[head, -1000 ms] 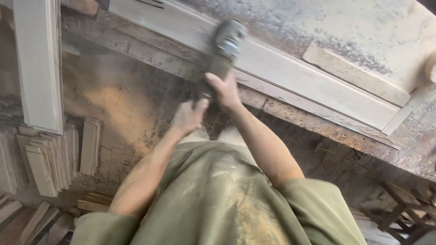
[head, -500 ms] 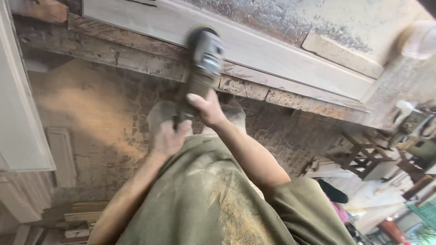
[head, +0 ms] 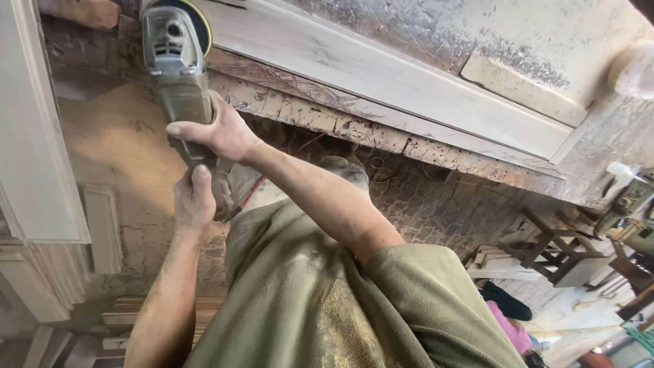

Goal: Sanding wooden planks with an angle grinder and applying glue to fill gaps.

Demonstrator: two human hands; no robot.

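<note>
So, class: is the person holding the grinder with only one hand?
No: the right hand grips the grinder body and the left hand holds its rear end.

1 head-worn camera looks steeply down, close over the workbench.

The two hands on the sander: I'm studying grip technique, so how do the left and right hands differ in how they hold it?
The right hand wraps over the middle of the grey sander, nearer its disc; the left hand grips the tail end, closest to the body. The right arm reaches across from the right, forearm bare and long in view; the left arm comes straight up from below. Both are bare, dusty and closed on the tool.
</note>
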